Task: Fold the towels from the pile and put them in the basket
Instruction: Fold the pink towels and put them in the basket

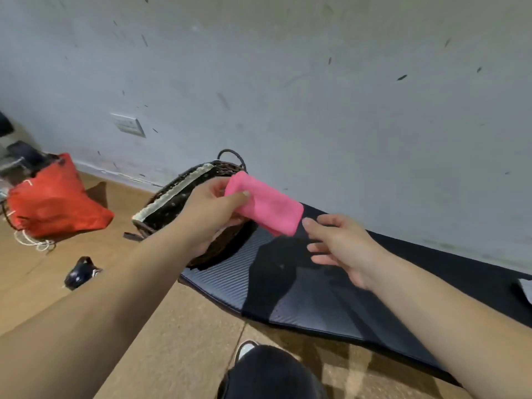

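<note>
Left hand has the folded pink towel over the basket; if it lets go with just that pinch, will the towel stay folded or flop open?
The folded pink fleecy towel is probably soft and light: the left hand holds it by one end, and the free end sags only slightly. It may loosen on landing in the dark wicker basket.

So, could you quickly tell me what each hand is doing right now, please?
Left hand: closed on the folded pink towel, over the basket.
Right hand: open, empty, fingertips beside the towel's near end.
</note>
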Action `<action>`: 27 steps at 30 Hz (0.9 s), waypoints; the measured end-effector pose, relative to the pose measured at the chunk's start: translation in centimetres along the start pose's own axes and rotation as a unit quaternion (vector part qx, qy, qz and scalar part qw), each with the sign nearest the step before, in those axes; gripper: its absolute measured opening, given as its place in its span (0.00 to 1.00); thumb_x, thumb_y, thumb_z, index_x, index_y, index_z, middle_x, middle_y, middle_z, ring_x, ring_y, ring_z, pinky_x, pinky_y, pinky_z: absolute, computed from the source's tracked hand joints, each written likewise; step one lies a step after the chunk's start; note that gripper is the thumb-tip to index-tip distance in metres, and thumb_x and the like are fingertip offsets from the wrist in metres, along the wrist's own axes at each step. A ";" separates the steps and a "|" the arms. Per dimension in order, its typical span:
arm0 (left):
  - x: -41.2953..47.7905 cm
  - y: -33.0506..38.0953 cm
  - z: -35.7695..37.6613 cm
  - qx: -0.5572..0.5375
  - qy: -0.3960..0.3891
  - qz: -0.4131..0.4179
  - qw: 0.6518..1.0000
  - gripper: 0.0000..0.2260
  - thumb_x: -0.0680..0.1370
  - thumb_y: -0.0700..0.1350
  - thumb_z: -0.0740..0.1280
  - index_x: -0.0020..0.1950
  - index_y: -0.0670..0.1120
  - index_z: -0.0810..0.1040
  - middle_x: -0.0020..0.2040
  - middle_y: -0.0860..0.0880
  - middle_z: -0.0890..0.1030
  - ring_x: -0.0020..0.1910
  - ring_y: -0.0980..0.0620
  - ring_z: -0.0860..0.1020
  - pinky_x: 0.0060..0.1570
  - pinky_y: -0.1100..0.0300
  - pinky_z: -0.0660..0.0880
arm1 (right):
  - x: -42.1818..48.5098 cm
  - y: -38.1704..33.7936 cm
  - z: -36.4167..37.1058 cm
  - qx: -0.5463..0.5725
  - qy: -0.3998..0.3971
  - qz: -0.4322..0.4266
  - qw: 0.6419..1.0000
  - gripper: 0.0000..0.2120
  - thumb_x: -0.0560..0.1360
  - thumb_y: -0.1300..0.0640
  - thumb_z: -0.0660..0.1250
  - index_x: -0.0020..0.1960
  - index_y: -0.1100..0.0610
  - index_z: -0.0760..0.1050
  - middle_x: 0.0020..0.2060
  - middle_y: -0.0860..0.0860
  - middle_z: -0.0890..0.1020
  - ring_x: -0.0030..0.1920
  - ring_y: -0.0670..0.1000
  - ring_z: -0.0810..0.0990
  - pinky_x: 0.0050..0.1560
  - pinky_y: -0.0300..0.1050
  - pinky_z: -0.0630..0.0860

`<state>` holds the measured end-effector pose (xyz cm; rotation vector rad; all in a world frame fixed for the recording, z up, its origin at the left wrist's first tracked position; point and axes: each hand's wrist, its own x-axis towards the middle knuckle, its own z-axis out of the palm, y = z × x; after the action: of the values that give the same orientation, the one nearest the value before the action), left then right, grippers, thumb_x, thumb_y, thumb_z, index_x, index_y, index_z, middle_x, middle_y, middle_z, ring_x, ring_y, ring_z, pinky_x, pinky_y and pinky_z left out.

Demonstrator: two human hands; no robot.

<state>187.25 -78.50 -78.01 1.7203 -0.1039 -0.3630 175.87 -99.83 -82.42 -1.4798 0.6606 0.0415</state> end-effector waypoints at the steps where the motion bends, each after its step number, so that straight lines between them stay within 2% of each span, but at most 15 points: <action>1: 1.3 0.4 -1.5 0.002 0.041 0.011 0.999 0.14 0.79 0.42 0.72 0.64 0.47 0.79 0.54 0.44 0.84 0.46 0.46 0.86 0.39 0.55 0.85 | 0.6 -0.9 1.2 -0.023 -0.001 -0.001 1.000 0.26 0.76 0.43 0.74 0.68 0.54 0.73 0.56 0.53 0.83 0.53 0.52 0.85 0.49 0.49 0.85; 3: 4.3 0.9 -4.2 0.028 0.118 0.040 0.992 0.18 0.78 0.44 0.73 0.68 0.47 0.77 0.56 0.46 0.83 0.51 0.46 0.85 0.51 0.48 0.85 | 1.5 -2.7 3.5 -0.038 -0.013 -0.001 0.999 0.21 0.79 0.41 0.69 0.64 0.53 0.75 0.56 0.52 0.82 0.53 0.51 0.85 0.50 0.50 0.85; 4: 5.6 0.9 -5.3 0.054 0.146 0.049 0.987 0.21 0.78 0.44 0.73 0.70 0.47 0.75 0.58 0.47 0.82 0.54 0.47 0.84 0.57 0.49 0.82 | 1.9 -3.4 4.5 -0.038 -0.019 -0.002 0.999 0.18 0.80 0.41 0.67 0.61 0.52 0.76 0.56 0.52 0.82 0.53 0.51 0.85 0.51 0.51 0.85; 6: 8.2 0.5 -6.9 0.094 0.175 0.054 0.979 0.23 0.78 0.44 0.73 0.72 0.48 0.73 0.60 0.47 0.79 0.57 0.48 0.81 0.61 0.51 0.80 | 2.7 -4.5 6.3 -0.041 -0.028 -0.005 0.999 0.16 0.81 0.40 0.65 0.59 0.51 0.76 0.56 0.52 0.82 0.53 0.52 0.85 0.53 0.53 0.85; 8: 10.5 -0.7 -7.6 0.104 0.176 0.040 0.978 0.23 0.77 0.44 0.73 0.72 0.47 0.73 0.60 0.46 0.80 0.56 0.47 0.81 0.61 0.49 0.80 | 3.5 -5.1 7.6 -0.047 -0.035 -0.006 0.998 0.18 0.81 0.39 0.64 0.62 0.52 0.75 0.55 0.52 0.82 0.53 0.52 0.85 0.53 0.53 0.85; 10: 12.8 -2.1 -7.7 0.091 0.183 0.009 0.979 0.22 0.77 0.45 0.74 0.69 0.45 0.74 0.58 0.42 0.81 0.51 0.45 0.83 0.56 0.45 0.83 | 4.2 -5.4 8.4 -0.050 -0.043 -0.003 0.998 0.19 0.81 0.40 0.63 0.63 0.52 0.74 0.55 0.52 0.82 0.52 0.52 0.85 0.52 0.52 0.85; 12: 14.9 -3.4 -7.2 0.046 0.179 -0.026 0.982 0.16 0.79 0.43 0.73 0.64 0.42 0.74 0.58 0.39 0.80 0.43 0.46 0.83 0.51 0.43 0.84 | 4.8 -5.4 8.6 -0.053 -0.050 0.000 0.997 0.17 0.82 0.41 0.64 0.62 0.52 0.75 0.55 0.52 0.83 0.52 0.52 0.86 0.52 0.52 0.85; 14: 16.6 -4.5 -6.6 0.006 0.164 -0.054 0.985 0.12 0.80 0.41 0.71 0.62 0.42 0.74 0.58 0.37 0.80 0.41 0.45 0.82 0.45 0.44 0.85 | 5.5 -5.1 8.5 -0.057 -0.049 0.003 0.997 0.13 0.82 0.42 0.64 0.56 0.50 0.76 0.54 0.52 0.83 0.51 0.52 0.86 0.52 0.53 0.85; 16: 18.2 -5.8 -6.4 0.046 0.154 -0.076 0.984 0.13 0.81 0.42 0.70 0.65 0.41 0.75 0.57 0.39 0.81 0.44 0.44 0.82 0.41 0.47 0.86 | 6.0 -4.7 8.1 -0.063 -0.043 0.008 0.997 0.11 0.82 0.42 0.64 0.54 0.49 0.77 0.53 0.52 0.84 0.50 0.52 0.86 0.52 0.53 0.85; 18: 19.2 -6.9 -6.5 0.161 0.137 -0.069 0.975 0.16 0.81 0.45 0.70 0.68 0.43 0.77 0.53 0.42 0.82 0.43 0.42 0.83 0.43 0.48 0.85 | 6.6 -4.4 7.7 -0.067 -0.042 0.013 0.997 0.13 0.82 0.42 0.65 0.57 0.50 0.78 0.52 0.52 0.85 0.50 0.52 0.87 0.50 0.52 0.85; 22: 20.5 -7.6 -6.4 0.441 0.104 -0.023 0.891 0.18 0.79 0.53 0.71 0.65 0.45 0.79 0.57 0.43 0.84 0.54 0.39 0.83 0.55 0.49 0.80 | 7.3 -4.1 7.5 -0.064 -0.046 0.018 0.997 0.15 0.81 0.42 0.65 0.60 0.51 0.78 0.52 0.52 0.85 0.49 0.52 0.87 0.48 0.51 0.85; 25: 20.6 -7.2 -6.2 0.529 0.142 0.014 0.837 0.13 0.78 0.51 0.66 0.58 0.45 0.76 0.56 0.42 0.79 0.53 0.38 0.79 0.47 0.48 0.77 | 7.7 -4.1 7.7 -0.064 -0.048 0.012 0.997 0.14 0.81 0.41 0.65 0.58 0.50 0.79 0.51 0.51 0.86 0.49 0.51 0.88 0.49 0.51 0.86; 27: 20.7 -7.3 -6.2 0.545 0.142 0.083 0.822 0.12 0.76 0.49 0.67 0.56 0.45 0.75 0.55 0.44 0.74 0.52 0.40 0.77 0.44 0.48 0.75 | 7.7 -4.1 7.8 -0.067 -0.044 0.005 0.997 0.14 0.81 0.41 0.65 0.57 0.50 0.79 0.51 0.51 0.86 0.49 0.51 0.87 0.50 0.51 0.86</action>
<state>207.70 -76.90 -88.04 2.8572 -0.2789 0.1567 186.92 -95.91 -82.43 -1.5947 0.6041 0.1616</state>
